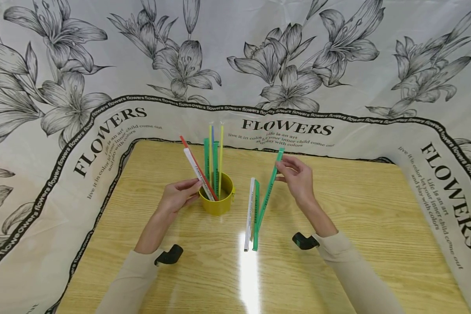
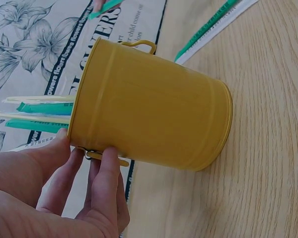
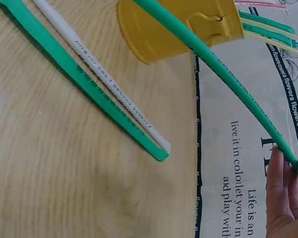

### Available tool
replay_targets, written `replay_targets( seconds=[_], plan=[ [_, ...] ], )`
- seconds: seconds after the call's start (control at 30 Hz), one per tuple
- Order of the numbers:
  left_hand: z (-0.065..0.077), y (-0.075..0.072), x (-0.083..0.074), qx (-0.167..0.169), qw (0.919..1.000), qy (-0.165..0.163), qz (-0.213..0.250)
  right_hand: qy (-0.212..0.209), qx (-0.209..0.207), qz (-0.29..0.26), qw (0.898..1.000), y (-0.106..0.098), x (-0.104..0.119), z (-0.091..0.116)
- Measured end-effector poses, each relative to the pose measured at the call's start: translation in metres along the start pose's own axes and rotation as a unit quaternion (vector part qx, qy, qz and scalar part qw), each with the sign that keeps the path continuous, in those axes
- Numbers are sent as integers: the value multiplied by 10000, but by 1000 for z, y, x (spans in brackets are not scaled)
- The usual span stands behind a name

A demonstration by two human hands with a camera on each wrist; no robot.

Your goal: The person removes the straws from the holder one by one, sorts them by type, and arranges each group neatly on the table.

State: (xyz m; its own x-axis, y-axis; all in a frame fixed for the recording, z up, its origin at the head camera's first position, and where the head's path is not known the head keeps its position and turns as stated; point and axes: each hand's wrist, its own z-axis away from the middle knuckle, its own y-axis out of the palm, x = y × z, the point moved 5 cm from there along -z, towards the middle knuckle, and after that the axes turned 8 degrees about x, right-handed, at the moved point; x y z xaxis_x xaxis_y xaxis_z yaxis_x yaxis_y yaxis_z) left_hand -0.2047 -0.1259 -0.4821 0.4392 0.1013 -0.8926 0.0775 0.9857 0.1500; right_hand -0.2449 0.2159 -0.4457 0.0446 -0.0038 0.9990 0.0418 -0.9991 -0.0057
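A small yellow metal bucket stands on the table, and my left hand grips it at the rim and side handle. In the left wrist view the thumb lies at the rim and the fingertips reach the handle. Several straws lean in the bucket: green-wrapped straws, a white-wrapped straw, a red straw and thin yellow ones. My right hand pinches a green-wrapped straw near its upper end, slanting it down toward the table.
Right of the bucket, a white-wrapped straw and another green-wrapped straw lie side by side on the wooden table. A white cloth printed with flowers and lettering rises behind the table and along its sides.
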Motion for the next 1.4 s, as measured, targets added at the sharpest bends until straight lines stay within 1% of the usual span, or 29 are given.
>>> replay_targets(
  seconds=[0.23, 0.4, 0.6, 0.87, 1.13, 1.23, 1.4],
  plan=[
    [0, -2, 2, -32, 10000, -16, 31, 235, 153, 154, 9995, -3, -22, 10],
    [0, -2, 1, 5, 10000, 17, 44, 332, 253, 301, 9987, -5, -35, 15],
    [0, 0, 0, 21, 10000, 35, 35, 557, 377, 430, 9968, -7, -50, 19],
    [0, 0, 0, -10, 10000, 10, 69, 806, 542, 444, 9943, -9, -66, 21],
    [0, 2, -1, -14, 9999, 33, 95, 904, 626, 850, 9903, -8, -77, 21],
    [0, 1, -1, -7, 9999, 66, 93, 969, 641, 942, 9888, -6, -82, 21],
    [0, 0, 1, -11, 9999, 70, 119, 949, 680, 1012, 9880, -1, -87, 19]
  ],
)
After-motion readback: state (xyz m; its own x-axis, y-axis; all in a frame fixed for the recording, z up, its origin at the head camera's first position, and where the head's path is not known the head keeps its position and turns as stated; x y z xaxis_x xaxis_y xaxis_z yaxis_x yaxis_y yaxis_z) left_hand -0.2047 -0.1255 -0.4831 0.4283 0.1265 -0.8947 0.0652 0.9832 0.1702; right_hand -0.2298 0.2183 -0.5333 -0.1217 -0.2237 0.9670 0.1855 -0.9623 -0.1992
